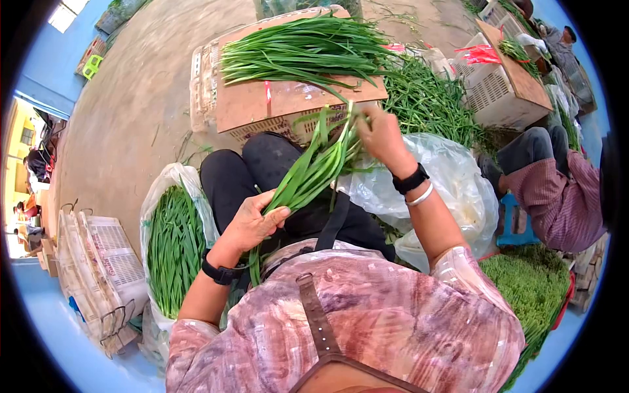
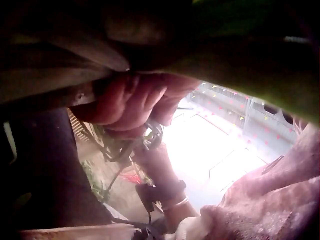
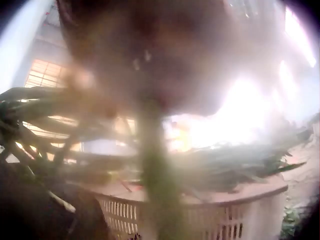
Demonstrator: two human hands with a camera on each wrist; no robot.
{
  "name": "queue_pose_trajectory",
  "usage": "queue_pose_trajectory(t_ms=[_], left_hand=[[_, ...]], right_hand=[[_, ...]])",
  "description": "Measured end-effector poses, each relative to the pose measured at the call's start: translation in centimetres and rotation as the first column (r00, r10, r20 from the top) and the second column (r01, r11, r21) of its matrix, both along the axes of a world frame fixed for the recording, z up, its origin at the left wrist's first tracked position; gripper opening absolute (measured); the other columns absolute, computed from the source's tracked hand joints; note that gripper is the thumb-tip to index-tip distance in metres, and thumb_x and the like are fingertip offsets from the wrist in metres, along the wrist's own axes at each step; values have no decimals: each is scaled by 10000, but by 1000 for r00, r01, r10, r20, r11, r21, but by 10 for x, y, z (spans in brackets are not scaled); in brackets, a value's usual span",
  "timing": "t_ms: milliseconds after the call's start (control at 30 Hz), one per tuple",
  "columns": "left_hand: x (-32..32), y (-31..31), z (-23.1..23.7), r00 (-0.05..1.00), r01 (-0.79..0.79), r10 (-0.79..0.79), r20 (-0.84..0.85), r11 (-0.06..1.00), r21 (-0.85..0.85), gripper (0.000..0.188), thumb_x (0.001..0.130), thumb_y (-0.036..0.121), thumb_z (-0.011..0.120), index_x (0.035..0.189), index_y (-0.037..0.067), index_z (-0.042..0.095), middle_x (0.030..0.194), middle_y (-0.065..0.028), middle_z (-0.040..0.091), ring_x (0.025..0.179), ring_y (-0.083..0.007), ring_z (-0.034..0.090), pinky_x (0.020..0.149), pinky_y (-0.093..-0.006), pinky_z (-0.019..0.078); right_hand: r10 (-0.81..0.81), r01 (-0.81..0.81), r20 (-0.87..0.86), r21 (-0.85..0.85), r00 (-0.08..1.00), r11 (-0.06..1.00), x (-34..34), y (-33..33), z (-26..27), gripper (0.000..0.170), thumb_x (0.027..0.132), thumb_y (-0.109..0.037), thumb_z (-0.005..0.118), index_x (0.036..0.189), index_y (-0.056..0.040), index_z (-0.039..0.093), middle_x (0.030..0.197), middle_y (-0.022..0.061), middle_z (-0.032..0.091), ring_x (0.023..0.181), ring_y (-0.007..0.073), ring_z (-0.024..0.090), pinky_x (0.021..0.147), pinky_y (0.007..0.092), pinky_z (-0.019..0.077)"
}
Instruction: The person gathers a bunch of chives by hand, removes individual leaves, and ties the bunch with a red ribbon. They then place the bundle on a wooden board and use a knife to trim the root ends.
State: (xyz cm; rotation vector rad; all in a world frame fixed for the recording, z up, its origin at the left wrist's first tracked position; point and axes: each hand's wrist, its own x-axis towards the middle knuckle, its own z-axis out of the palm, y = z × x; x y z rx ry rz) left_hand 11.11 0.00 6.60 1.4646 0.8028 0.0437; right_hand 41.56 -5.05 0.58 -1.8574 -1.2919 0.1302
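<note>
A bunch of long green leafy stalks [image 1: 308,173] lies slanted above the lap in the head view. The left hand [image 1: 254,221] grips its lower part, thumb across the leaves. At the pale upper ends, the right hand [image 1: 381,136] has curled fingers pinching stalks, slightly blurred. In the left wrist view the left hand's curled fingers [image 2: 135,102] lie under dark leaves, with the right hand [image 2: 152,160] beyond. The right wrist view is blurred: the right hand [image 3: 150,55] is above a green stalk [image 3: 160,175].
A cardboard-topped crate [image 1: 242,111] bears a leaf pile [image 1: 301,49]. Loose greens [image 1: 426,98] and a clear plastic bag [image 1: 452,190] are at the right, a filled bag [image 1: 173,245] at the left. Crates [image 1: 105,262] stand far left; a seated person [image 1: 557,190] is far right.
</note>
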Motion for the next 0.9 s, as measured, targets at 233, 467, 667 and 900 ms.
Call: queue_pose_trajectory(t_ms=[233,467,667,900], left_hand=[[3,-1,0,999,45,-45,-10,997,56,429,884,296,631,1239,66,559,682,41,517,582,-31,452,516,-188,396],[6,-5,4,996,80,-83,33,992,99,459,889,265,627,1282,51,526,735,50,513,633,-42,449,574,-192,413],[6,-4,5,992,127,-127,-13,969,210,460,888,212,626,1284,11,506,884,-20,624,703,-68,526,640,-245,455],[7,-13,-2,980,163,-194,-35,693,702,476,829,171,670,1282,131,531,900,-104,607,700,-229,602,656,-352,486]], right_hand=[[319,-317,-206,46,925,947,2,-9,26,209,846,-54,544,1041,12,576,697,51,582,633,104,544,585,266,463],[235,-249,-152,-82,960,965,9,-2,0,142,854,-97,552,906,18,617,619,34,548,554,108,523,520,272,434],[70,7,-933,78,353,997,32,-7,4,175,929,-217,541,864,-56,559,663,-7,543,484,44,437,393,172,336],[10,-164,-955,-40,296,986,8,-13,26,256,936,-287,547,863,-42,563,692,32,578,498,85,512,422,175,413]])
